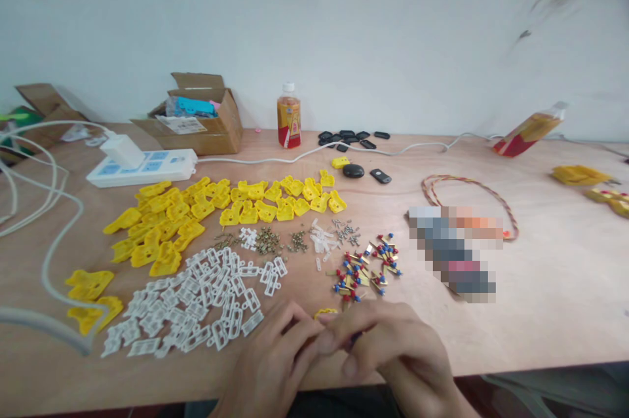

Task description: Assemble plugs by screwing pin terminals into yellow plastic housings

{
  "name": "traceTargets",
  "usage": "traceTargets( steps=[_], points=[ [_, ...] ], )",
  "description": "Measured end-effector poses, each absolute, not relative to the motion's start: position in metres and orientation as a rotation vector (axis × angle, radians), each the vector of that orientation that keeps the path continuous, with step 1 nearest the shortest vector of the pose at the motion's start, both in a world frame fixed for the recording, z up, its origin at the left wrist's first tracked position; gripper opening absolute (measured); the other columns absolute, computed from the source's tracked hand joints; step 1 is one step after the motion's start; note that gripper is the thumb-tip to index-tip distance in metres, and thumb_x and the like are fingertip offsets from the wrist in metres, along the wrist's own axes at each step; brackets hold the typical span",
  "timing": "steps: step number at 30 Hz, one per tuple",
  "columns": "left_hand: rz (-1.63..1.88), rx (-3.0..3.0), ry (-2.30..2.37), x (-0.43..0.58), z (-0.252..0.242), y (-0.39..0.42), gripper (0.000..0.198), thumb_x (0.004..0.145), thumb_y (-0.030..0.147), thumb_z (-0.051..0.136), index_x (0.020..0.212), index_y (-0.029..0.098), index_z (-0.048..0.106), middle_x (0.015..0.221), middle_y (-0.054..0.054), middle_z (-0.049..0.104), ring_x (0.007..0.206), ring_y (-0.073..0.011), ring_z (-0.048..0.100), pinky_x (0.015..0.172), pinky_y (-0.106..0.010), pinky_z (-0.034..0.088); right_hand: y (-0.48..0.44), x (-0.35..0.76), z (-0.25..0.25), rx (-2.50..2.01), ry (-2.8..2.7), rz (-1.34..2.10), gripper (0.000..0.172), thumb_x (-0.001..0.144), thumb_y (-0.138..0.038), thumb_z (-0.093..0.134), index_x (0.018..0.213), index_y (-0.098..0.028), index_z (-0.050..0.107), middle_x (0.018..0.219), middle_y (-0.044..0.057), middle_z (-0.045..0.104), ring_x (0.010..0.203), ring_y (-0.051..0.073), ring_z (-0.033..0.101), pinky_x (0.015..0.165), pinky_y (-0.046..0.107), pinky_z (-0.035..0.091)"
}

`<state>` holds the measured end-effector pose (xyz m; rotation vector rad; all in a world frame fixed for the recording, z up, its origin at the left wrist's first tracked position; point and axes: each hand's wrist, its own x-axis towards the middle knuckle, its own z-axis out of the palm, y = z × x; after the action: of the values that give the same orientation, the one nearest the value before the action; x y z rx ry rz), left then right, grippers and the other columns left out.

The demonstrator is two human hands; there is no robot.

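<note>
At the table's front edge my left hand (275, 359) and my right hand (403, 346) meet, fingertips together. Both are closed, the fingers bent and pinched. The rim of a yellow plastic shell (325, 313) peeks out between them; the fingers cover the rest. A small dark spot shows under my right fingers, too hidden to name. Just beyond the right hand lie small brass terminals with red and blue ends (356, 274). White plastic frames (196, 303) spread in a heap left of my left hand.
Behind lie yellow shells (167, 215), small screws (269, 241), white plastic bits (322, 238) and metal pins (348, 232). A power strip (171, 166), cardboard box (216, 123), drink bottle (289, 118) and black covers (346, 138) stand farther back. Twisted wire (472, 182) curves beside a blurred-out patch.
</note>
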<state>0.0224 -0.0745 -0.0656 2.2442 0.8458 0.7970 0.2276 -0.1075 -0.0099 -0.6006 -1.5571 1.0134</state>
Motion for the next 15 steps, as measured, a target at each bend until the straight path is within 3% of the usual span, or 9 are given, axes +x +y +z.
traceTargets(
  steps=[4, 7, 11, 13, 15],
  points=[
    [0.736, 2.233, 0.885, 0.0216, -0.0649, -0.0751, 0.016, 0.107, 0.022, 0.06, 0.107, 0.028, 0.075, 0.093, 0.0, 0.07, 0.083, -0.0156, 0.071, 0.074, -0.023, 0.059, -0.1088, 0.2223, -0.0098, -0.737, -1.436, 0.805, 0.029, 0.086, -0.033, 0.089, 0.112, -0.042, 0.084, 0.104, 0.003, 0.075, 0.093, 0.018, 0.074, 0.082, 0.03, 0.066],
    [0.676, 2.222, 0.869, 0.0202, -0.0664, -0.0753, 0.016, 0.104, 0.017, 0.063, 0.105, 0.027, 0.074, 0.095, -0.001, 0.07, 0.085, -0.0155, 0.071, 0.077, -0.023, 0.059, -0.1115, 0.2207, -0.0105, -0.668, -1.442, 0.87, 0.027, 0.094, -0.03, 0.081, 0.116, -0.046, 0.083, 0.091, 0.001, 0.07, 0.084, 0.015, 0.073, 0.081, 0.028, 0.065],
    [0.695, 2.217, 0.866, 0.0198, -0.069, -0.0754, 0.016, 0.103, 0.014, 0.063, 0.095, 0.025, 0.072, 0.094, -0.001, 0.07, 0.085, -0.0156, 0.07, 0.077, -0.023, 0.059, -0.1133, 0.2236, -0.0117, -0.6, -1.499, 1.069, 0.034, 0.109, -0.025, 0.058, 0.133, -0.044, 0.074, 0.104, 0.003, 0.078, 0.097, 0.018, 0.078, 0.094, 0.035, 0.065],
    [0.743, 2.222, 0.871, 0.0203, -0.0693, -0.0757, 0.015, 0.103, 0.017, 0.062, 0.096, 0.025, 0.073, 0.092, -0.001, 0.07, 0.084, -0.0159, 0.07, 0.074, -0.023, 0.058, -0.1131, 0.2235, -0.0129, -0.662, -1.514, 1.028, 0.028, 0.105, -0.031, 0.065, 0.129, -0.041, 0.076, 0.112, 0.005, 0.079, 0.103, 0.021, 0.077, 0.094, 0.037, 0.066],
    [0.74, 2.22, 0.876, 0.0208, -0.0689, -0.0762, 0.012, 0.104, 0.019, 0.064, 0.101, 0.025, 0.074, 0.093, -0.001, 0.07, 0.084, -0.0159, 0.07, 0.073, -0.023, 0.058, -0.1125, 0.2223, -0.0142, -0.696, -1.478, 0.902, 0.023, 0.096, -0.037, 0.078, 0.119, -0.039, 0.08, 0.106, 0.005, 0.077, 0.096, 0.02, 0.076, 0.087, 0.034, 0.067]
  ],
)
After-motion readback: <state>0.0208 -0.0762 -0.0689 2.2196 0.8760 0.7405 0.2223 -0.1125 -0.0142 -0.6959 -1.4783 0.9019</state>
